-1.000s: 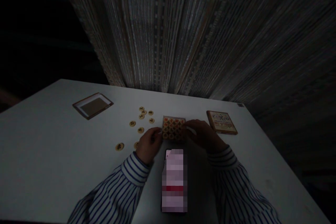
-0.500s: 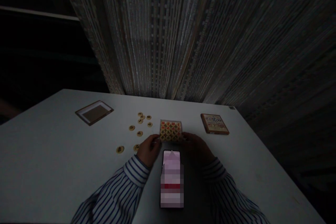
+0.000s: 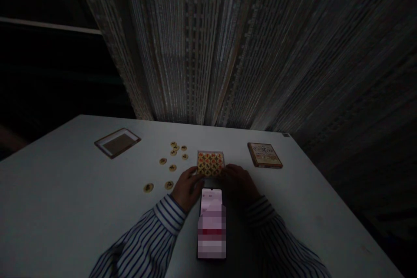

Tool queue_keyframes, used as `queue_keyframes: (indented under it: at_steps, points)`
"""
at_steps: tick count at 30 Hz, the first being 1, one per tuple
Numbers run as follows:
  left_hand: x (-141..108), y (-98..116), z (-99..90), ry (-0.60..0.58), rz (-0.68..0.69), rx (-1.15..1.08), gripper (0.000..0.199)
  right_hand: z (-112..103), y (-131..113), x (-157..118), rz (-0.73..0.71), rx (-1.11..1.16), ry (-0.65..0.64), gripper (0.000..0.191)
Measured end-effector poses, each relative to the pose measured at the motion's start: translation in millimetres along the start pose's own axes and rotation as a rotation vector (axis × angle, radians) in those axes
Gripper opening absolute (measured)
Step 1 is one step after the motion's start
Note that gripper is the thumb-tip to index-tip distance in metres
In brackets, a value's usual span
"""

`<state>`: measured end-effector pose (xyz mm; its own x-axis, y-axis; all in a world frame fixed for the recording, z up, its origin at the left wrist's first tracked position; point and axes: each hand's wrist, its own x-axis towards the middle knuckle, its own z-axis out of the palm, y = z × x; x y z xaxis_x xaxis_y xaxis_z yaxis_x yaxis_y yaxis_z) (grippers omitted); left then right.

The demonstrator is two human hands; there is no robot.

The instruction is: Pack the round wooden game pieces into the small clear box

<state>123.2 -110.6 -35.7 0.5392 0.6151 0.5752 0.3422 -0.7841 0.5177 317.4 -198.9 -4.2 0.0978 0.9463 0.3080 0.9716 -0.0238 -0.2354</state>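
A small clear-sided box of Chinese chess pieces (image 3: 210, 163) is in front of me, its round pieces in rows, red characters at the far side and dark ones nearer. My left hand (image 3: 187, 189) has its fingers on the box's near left corner, thumb bent below. At the near right corner, my right hand (image 3: 240, 182) grips the box with curled fingers, partly lost in shadow. Several loose Chinese chess pieces (image 3: 172, 167) lie on the table left of the box. Just below the box, between my wrists, rests a lit phone (image 3: 211, 221).
On the white table (image 3: 97, 208), an open shallow box lid or tray (image 3: 117, 143) lies at the far left. A flat printed box (image 3: 265, 155) lies to the right. Striped curtains (image 3: 208, 52) hang behind the far edge.
The box has come down flatter toward the table, so its rows of pieces show more fully. My left thumb has moved lower, and both hands remain at the near corners.
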Motion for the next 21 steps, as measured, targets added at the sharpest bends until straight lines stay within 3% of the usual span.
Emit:
queue_keyframes:
  at_steps: [6,12,21]
  points:
    - [-1.8,-1.4,-0.2,-0.011,-0.005,0.023,0.023,8.1,2.2,-1.7,-0.001,0.014,0.049,0.03]
    - [1.9,0.9,-4.4,0.053,-0.047,-0.039,0.022,2.1,2.6,-4.4,0.04,0.073,0.061,0.028]
    - [4.2,19.0,-18.8,0.053,-0.203,-0.08,0.021,7.5,6.4,-6.9,-0.031,0.107,0.239,0.026]
